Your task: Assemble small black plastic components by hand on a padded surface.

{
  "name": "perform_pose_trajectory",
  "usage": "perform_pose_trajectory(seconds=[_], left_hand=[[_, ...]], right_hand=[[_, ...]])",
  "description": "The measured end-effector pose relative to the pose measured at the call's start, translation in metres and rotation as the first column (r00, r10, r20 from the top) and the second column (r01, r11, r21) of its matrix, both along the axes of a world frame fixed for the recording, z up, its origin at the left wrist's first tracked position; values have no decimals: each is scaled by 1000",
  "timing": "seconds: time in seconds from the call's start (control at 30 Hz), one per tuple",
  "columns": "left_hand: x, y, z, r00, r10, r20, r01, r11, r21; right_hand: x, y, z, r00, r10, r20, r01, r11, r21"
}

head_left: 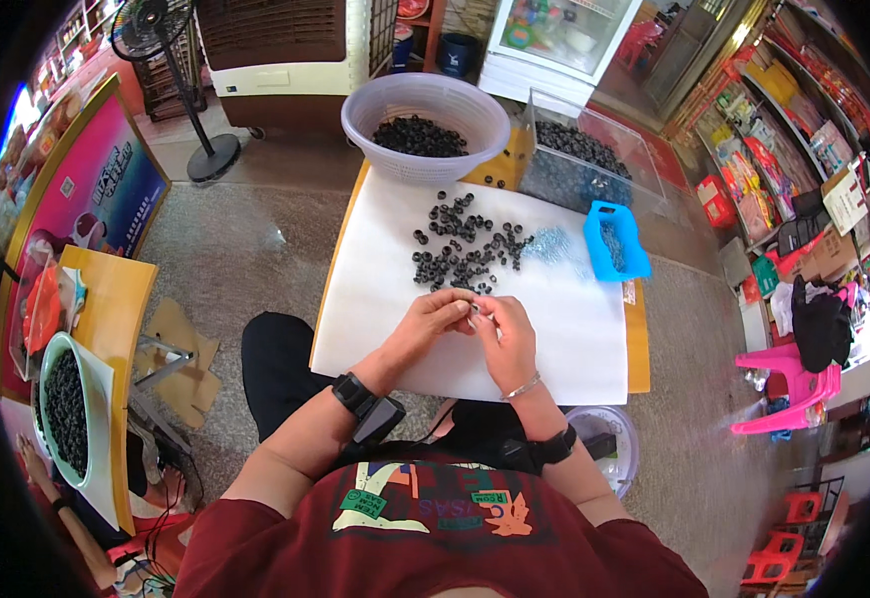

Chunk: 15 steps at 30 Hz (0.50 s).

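Over the near part of the white-covered table (564, 349), my left hand (433, 321) and my right hand (508, 337) meet fingertip to fingertip. My left thumb and fingers are closed on a small black round piece (474, 309), mostly covered by the fingers. The right fingertips are pinched together against it; whether they hold a second tiny part is hidden. Just beyond my hands lie many loose black round pieces (455, 264), spread in clusters. Right of them is a thin heap of tiny pale-blue or clear parts (551, 245).
A lavender basket (355, 135) of black pieces stands at the table's far edge, beside a clear bin (594, 189) of more. A blue tray (636, 261) sits at right. At left, another person's arm (71, 528) is near a green basin (51, 361). A fan (213, 157) stands beyond.
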<state>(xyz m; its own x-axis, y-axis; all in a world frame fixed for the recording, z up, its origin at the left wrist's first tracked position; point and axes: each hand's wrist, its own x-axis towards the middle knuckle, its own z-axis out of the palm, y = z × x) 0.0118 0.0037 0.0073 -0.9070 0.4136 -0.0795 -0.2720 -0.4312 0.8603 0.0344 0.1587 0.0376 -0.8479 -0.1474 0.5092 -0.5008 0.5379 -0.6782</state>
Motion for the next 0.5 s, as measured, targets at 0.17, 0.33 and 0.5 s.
perform_pose_trajectory(seconds=[0.17,0.33,0.5], left_hand=[[-3,-4,-3,996,28,82,-39,990,134],[-8,-5,5,995,8,99,-25,984,176],[-7,-1,3,992,16,123,-46,969,244]], right_hand=[[0,3,5,1000,-20,-8,20,999,38],[-1,4,3,1000,-21,19,20,1000,24],[-8,-3,10,997,-19,78,23,999,-48]])
